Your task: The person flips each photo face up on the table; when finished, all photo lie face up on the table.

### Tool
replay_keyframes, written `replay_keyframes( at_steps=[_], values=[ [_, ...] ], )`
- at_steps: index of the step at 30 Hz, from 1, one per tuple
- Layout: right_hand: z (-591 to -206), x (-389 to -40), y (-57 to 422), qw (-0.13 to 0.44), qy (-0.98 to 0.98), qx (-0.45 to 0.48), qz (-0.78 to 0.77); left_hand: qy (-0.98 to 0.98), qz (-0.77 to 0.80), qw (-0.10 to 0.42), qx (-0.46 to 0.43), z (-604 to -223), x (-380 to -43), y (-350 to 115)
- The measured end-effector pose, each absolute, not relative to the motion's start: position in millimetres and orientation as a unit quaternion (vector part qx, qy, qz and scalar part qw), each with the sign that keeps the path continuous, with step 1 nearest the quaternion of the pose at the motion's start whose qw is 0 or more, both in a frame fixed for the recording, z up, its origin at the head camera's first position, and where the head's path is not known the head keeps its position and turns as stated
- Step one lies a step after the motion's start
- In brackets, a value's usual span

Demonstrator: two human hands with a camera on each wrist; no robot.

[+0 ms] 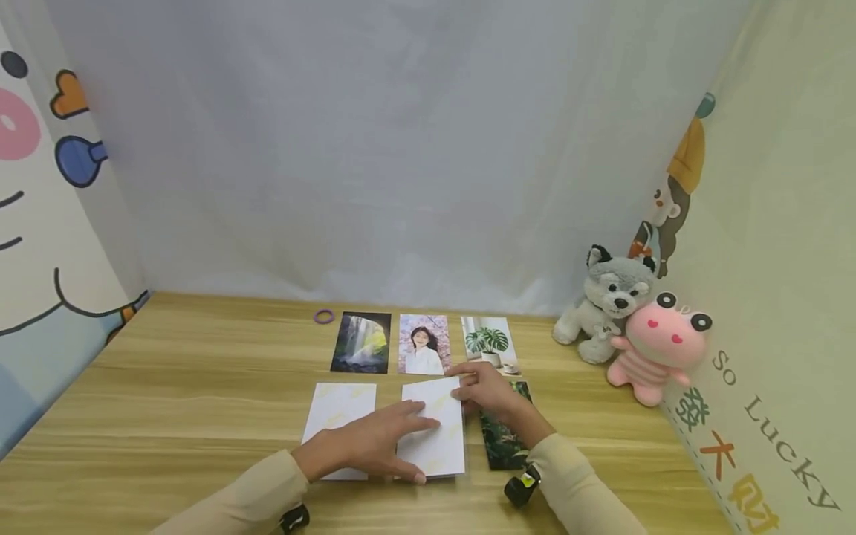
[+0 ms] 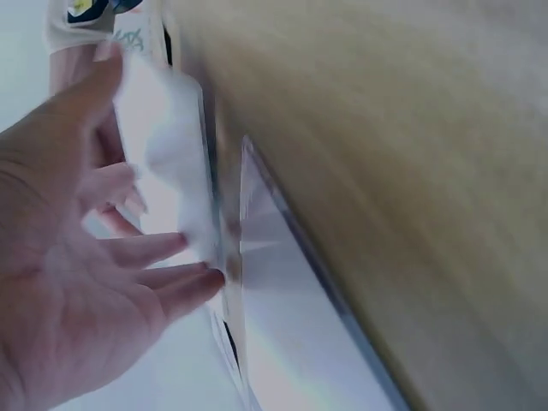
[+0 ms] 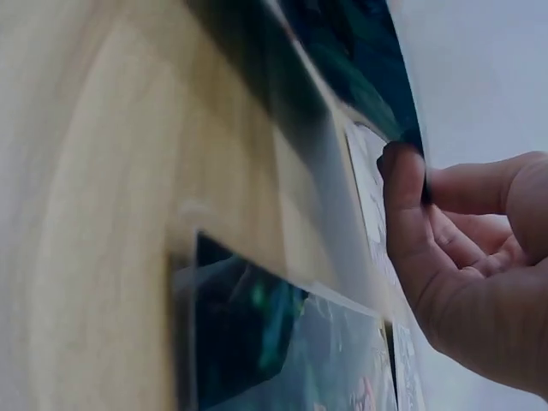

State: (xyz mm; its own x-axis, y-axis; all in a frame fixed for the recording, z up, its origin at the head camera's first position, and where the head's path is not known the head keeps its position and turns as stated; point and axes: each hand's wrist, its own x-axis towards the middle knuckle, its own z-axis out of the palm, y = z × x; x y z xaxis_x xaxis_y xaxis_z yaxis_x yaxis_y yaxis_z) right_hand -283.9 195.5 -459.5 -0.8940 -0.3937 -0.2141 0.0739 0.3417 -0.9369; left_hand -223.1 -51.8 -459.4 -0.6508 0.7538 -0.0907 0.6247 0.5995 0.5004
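A photo card with its white back up lies tilted between both hands. My right hand pinches its upper right edge between thumb and finger. The dark green picture side shows underneath in the right wrist view. My left hand spreads over the card's left part, thumb at the lower edge and fingers loosely extended. Another white-backed card lies flat, partly under the left wrist. Beside the right hand lies a dark green forest photo, partly covered by that hand and forearm.
Behind the hands are a waterfall photo, a portrait photo and a plant photo in a row. A purple ring lies at the back left. A grey plush dog and a pink plush frog sit at the right.
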Motion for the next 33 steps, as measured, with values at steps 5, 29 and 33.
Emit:
replay_keyframes(
  at_steps=[5, 29, 33],
  values=[
    [-457, -286, 198, 0.210, 0.746, -0.068, -0.628, 0.875, 0.257, 0.097, 0.399, -461, -220, -43],
    [-447, -282, 184, 0.153, 0.629, 0.002, -0.762, 0.875, 0.288, -0.063, 0.385, -460, -215, -23],
    [-445, -280, 181, 0.135, 0.637, -0.003, -0.758, 0.860, 0.310, -0.077, 0.397, -460, -216, -25]
  ],
)
